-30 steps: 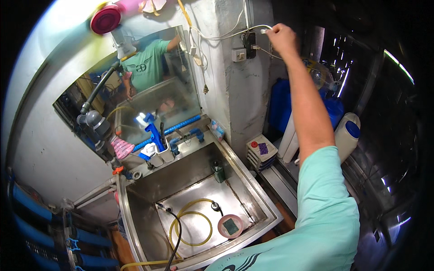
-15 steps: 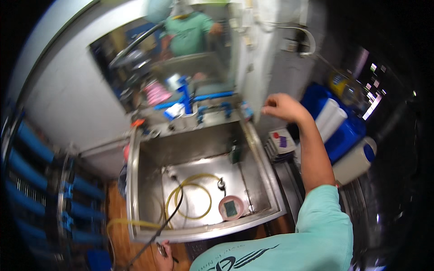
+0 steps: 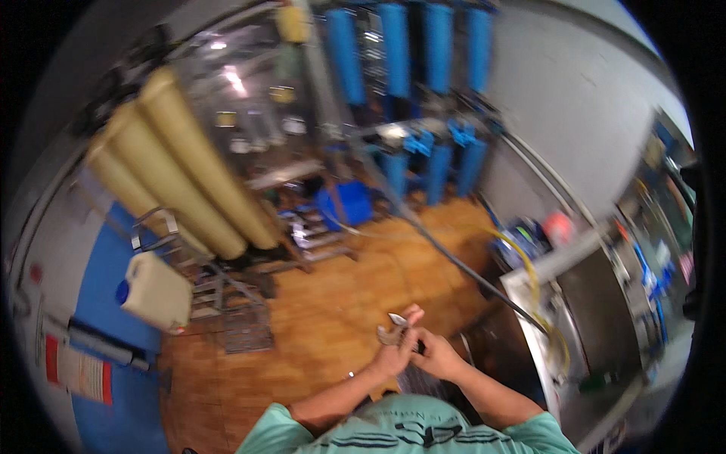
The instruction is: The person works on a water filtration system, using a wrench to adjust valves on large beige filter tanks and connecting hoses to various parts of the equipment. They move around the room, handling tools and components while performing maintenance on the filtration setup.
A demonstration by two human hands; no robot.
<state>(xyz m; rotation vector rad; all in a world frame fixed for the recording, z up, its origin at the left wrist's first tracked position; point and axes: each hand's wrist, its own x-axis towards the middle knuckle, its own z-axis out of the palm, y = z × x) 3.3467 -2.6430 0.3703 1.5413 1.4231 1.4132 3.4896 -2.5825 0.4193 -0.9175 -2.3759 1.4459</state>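
Both hands meet in front of the chest over the orange-brown tiled floor (image 3: 340, 333). The left hand (image 3: 395, 354) and the right hand (image 3: 435, 357) are pressed close together, fingers curled around one small shiny metal tool with a curved, pointed tip (image 3: 393, 327); its tip pokes up just above the knuckles, and the rest is hidden in the grip. Which hand carries most of it cannot be told.

To the right of the hands stands one stainless steel sink cabinet (image 3: 597, 318), with one yellow hose (image 3: 529, 265) looping over its near corner. One long dark pipe (image 3: 454, 261) runs slantwise from above the hands down toward the sink.

Up and to the left lie three long cream-yellow cylindrical vessels (image 3: 189, 174), side by side on a metal frame. Below them, well left of the hands, sits one white plastic jerrycan with a blue cap (image 3: 155, 291). Far above the hands, four tall blue filter cylinders (image 3: 412, 49) stand in a row; the blur hides finer detail.
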